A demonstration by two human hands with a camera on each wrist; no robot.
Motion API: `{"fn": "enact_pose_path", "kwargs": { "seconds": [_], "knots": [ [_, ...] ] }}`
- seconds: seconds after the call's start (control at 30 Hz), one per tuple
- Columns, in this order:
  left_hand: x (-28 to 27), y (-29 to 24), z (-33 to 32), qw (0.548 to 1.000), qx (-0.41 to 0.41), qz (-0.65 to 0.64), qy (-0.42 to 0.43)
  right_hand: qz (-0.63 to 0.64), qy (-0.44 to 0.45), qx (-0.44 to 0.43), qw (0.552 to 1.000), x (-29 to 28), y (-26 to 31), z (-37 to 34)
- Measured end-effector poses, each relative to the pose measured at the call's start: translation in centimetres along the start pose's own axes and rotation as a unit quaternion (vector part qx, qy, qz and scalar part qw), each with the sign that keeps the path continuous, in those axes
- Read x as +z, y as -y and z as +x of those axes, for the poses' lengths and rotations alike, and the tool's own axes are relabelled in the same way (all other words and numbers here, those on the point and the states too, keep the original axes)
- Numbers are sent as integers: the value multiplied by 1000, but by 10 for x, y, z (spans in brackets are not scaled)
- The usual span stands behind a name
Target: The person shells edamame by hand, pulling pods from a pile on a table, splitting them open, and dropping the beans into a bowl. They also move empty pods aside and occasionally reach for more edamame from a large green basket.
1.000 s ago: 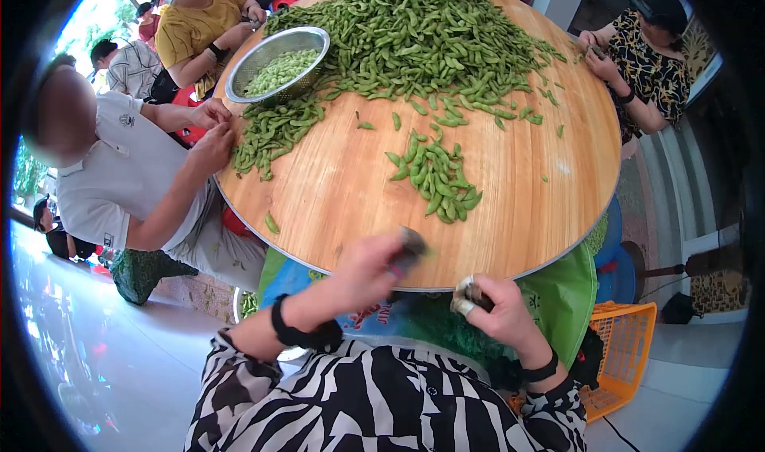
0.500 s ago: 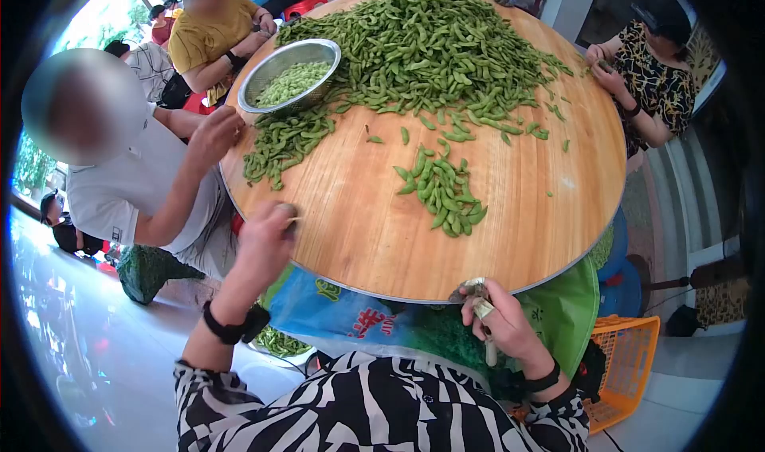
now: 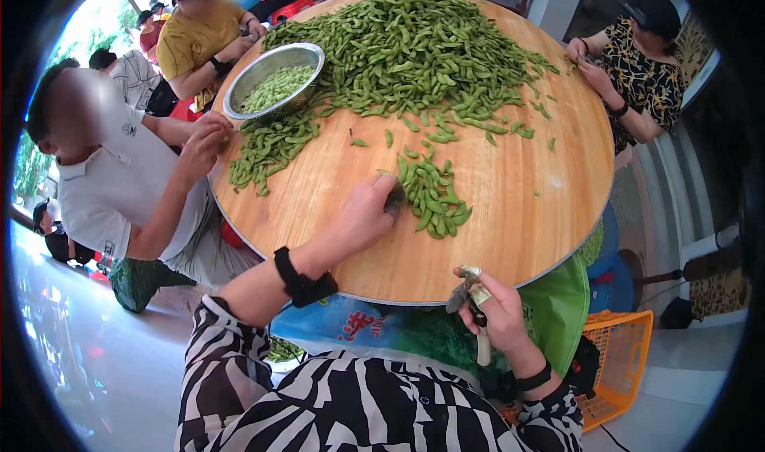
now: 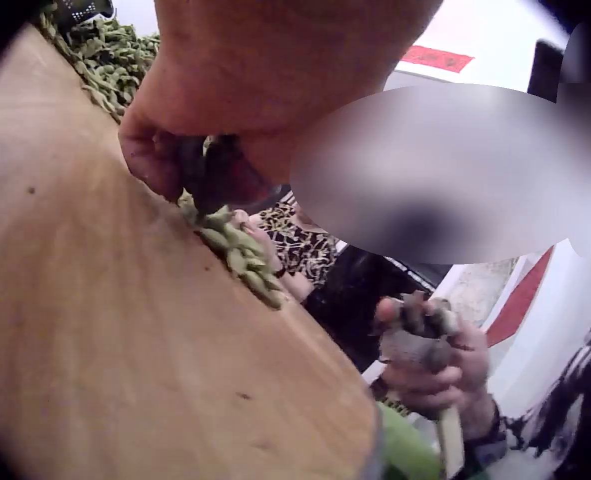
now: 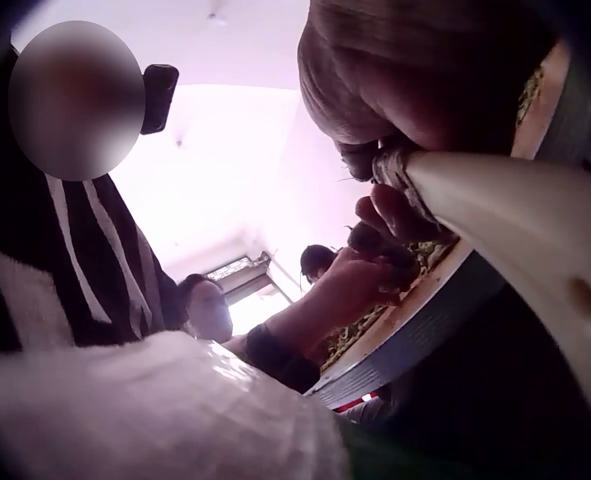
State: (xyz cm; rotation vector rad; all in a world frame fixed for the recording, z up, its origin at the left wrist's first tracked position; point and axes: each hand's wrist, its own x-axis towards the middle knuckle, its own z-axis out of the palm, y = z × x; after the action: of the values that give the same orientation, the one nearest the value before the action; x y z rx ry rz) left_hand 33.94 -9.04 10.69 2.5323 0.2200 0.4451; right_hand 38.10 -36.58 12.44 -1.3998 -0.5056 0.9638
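Observation:
My left hand (image 3: 362,213) reaches over the round wooden table (image 3: 319,269) to the left edge of a small pile of edamame pods (image 3: 437,201). Its fingers are curled, and a bit of green pod shows at the fingertips; dark covers wrap some fingers. In the left wrist view, the pods (image 4: 241,255) lie right under the thumb and fingertips. Near the table's front edge, my right hand (image 3: 502,313) grips a tool by its cream handle (image 3: 484,348), which has a hole near its end (image 5: 581,295). The tool's other end is hidden in the hand. Pale wraps cover its fingers.
A large heap of pods (image 3: 422,46) covers the table's far side. At the left stands a metal colander (image 3: 306,93) of shelled beans beside more pods (image 3: 275,149). People sit around the table. An orange crate (image 3: 645,340) and a green bag (image 3: 562,305) are at the right front.
My left hand swung out to the table's left edge, then came back right and forward to the small pile. The right hand stays near the front edge, holding the cream-handled tool.

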Motion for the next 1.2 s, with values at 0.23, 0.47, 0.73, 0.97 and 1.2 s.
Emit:
{"fn": "enact_pose_path", "kwargs": {
  "seconds": [0.23, 0.47, 0.73, 0.97, 1.2],
  "knots": [
    [-6, -64, -26, 829, -211, -503, 125, 69, 0, -17, 997, 12, 6, 12],
    [13, -74, -34, 772, -223, -584, 116, 84, 12, -38, 996, 12, 0, 7],
    [16, -81, -37, 786, -193, -580, 96, 76, -6, -46, 996, 11, 2, 4],
    [13, -86, -39, 822, -168, -538, 78, 120, -1, -40, 992, 10, 1, 2],
    [12, -80, -37, 750, -189, -623, 117, 70, -11, -84, 994, 5, -1, 2]
  ]
}}
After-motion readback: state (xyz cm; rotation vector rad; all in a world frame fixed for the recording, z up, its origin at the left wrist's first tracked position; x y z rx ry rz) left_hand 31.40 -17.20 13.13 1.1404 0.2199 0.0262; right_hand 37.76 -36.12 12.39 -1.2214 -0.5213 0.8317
